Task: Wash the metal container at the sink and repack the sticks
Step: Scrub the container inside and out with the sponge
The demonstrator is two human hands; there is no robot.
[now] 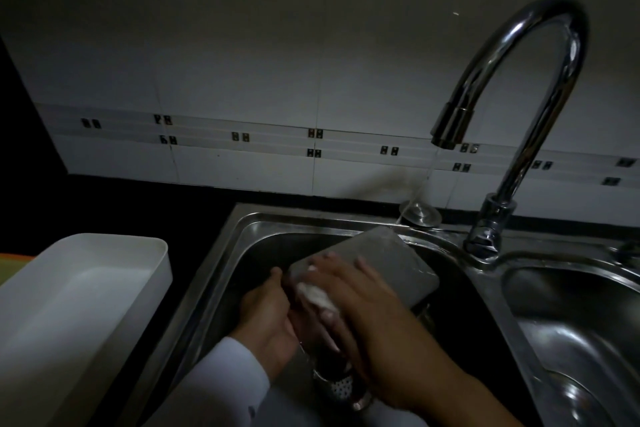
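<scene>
container (391, 260) unmarked; both hands grip; no writing.

Your right hand (353, 291) hides the metal container's (391, 260) near end; the right basin (571, 322), at three o'clock, runs off-frame.

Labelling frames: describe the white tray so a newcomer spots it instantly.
Start at the steel double sink under the curved chrome faucet. Look left of the left basin, onto the dark counter: the white tray sits there, a long rounded-corner plastic box, open-topped. It is the only white, matte thing among shiny metal, and no hand touches it.
</scene>
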